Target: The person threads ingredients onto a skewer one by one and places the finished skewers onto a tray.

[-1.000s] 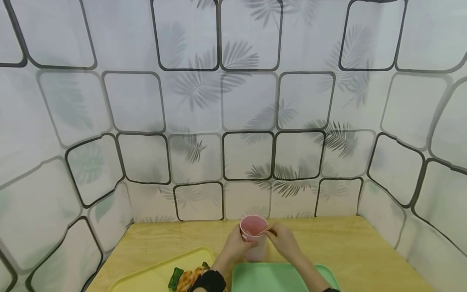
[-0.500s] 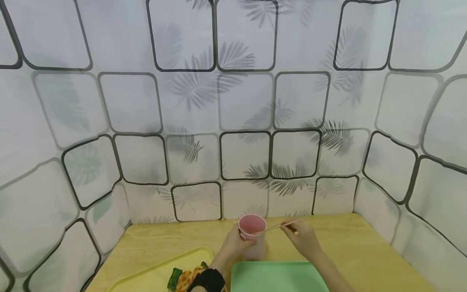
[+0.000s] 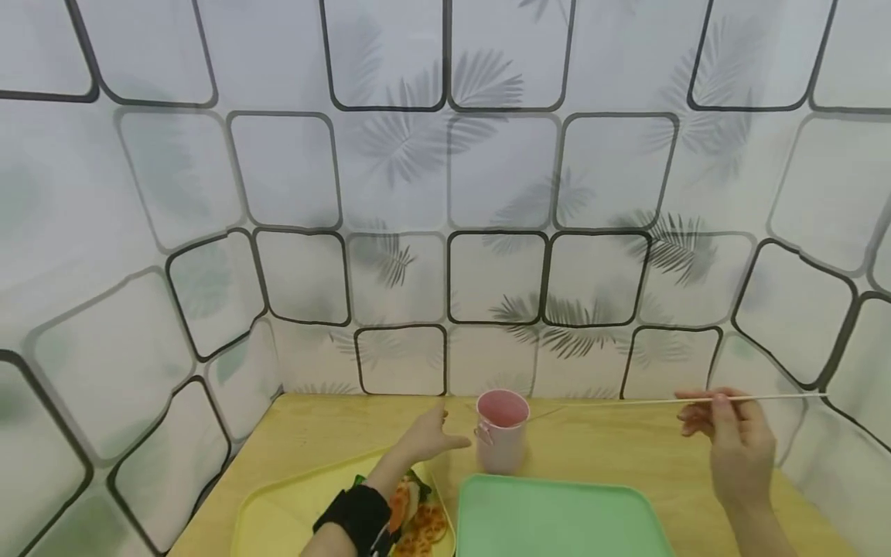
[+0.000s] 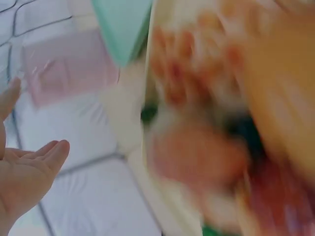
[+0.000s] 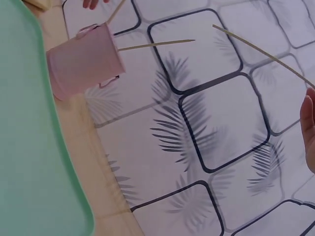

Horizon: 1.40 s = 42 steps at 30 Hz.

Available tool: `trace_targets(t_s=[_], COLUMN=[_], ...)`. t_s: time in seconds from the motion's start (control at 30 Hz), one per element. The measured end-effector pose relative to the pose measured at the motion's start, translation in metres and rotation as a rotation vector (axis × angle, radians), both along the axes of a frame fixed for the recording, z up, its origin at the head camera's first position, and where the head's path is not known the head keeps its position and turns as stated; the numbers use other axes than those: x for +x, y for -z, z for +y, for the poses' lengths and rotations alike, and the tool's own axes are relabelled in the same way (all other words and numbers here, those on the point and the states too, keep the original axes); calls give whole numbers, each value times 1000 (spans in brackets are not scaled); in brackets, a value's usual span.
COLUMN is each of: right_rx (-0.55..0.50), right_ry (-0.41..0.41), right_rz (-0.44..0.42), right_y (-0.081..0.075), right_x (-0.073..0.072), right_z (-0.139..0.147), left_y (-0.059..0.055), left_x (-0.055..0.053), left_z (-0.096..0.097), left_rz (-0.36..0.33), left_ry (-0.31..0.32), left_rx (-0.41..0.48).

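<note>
A pink bucket (image 3: 503, 437) with a small side handle stands upright on the table, behind the green tray. Thin wooden skewers (image 5: 157, 44) poke out of its mouth in the right wrist view. Far to its right, my right hand (image 3: 741, 452) pinches another long wooden skewer (image 3: 780, 397), held nearly level in the air. My left hand (image 3: 421, 437) reaches over the yellow tray (image 3: 267, 514), fingers extended and apart from the bucket; the left wrist view shows the same hand (image 4: 29, 179) holding nothing. Food pieces (image 3: 421, 526) on the yellow tray lie partly behind that forearm.
At the front, the green tray (image 3: 557, 518) lies to the right of the yellow one on the wooden table (image 3: 605, 441). Patterned cloth (image 3: 487, 278) closes in the back and both sides. The left wrist view is blurred over the food.
My right hand has drawn the skewer out of the bucket, far to the right. The left hand has let go of the bucket and moved left. The head view has shifted slightly.
</note>
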State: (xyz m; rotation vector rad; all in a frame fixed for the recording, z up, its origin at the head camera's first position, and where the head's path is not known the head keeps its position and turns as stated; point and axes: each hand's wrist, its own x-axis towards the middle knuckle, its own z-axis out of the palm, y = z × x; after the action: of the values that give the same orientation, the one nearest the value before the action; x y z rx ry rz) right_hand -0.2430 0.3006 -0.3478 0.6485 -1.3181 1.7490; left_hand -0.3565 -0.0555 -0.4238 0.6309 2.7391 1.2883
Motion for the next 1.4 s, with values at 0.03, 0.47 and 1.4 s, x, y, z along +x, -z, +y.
trace_targets(t_s=[0.03, 0.47, 1.4], right_rx=[-23, -21, 558], right_ry=[-49, -13, 47], right_rz=[23, -277, -1105], right_y=[-3, 23, 100], right_x=[7, 57, 45], right_z=[5, 1, -81], left_y=[-7, -18, 36], left_x=[2, 59, 64], left_z=[-9, -65, -19], left_rz=[6, 126, 324], left_ry=[6, 47, 136], left_rx=[-24, -209, -863])
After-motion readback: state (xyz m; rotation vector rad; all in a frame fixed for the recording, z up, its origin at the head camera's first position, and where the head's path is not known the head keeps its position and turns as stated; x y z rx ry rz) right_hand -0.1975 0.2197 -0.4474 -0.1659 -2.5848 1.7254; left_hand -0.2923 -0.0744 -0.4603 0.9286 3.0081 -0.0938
